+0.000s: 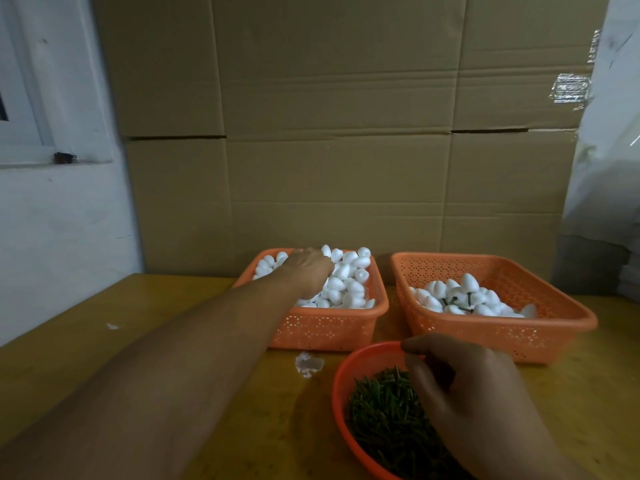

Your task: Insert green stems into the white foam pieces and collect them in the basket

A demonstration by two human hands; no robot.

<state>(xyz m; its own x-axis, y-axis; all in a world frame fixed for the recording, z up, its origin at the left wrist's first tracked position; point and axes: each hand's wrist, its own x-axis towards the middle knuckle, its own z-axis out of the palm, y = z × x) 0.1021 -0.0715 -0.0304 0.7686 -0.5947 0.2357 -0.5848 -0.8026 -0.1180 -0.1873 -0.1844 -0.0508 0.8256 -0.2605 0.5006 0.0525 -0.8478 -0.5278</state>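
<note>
My left hand (309, 271) reaches into the left orange basket (329, 329), which is heaped with white foam pieces (349, 278). Its fingers point down into the pile and their tips are hidden. My right hand (464, 393) hovers over the round orange bowl (341, 393) of green stems (381, 410) at the near edge. Its fingers are loosely curled, with thumb and forefinger tips a little apart and no stem visible between them. The right orange basket (502, 334) holds foam pieces with stems in them (460, 299).
The baskets and bowl stand on a yellow wooden table (173, 323). A white foam scrap (309, 364) lies between the left basket and the bowl. Stacked cardboard boxes (346, 150) form a wall right behind the baskets. A white wall is at the left.
</note>
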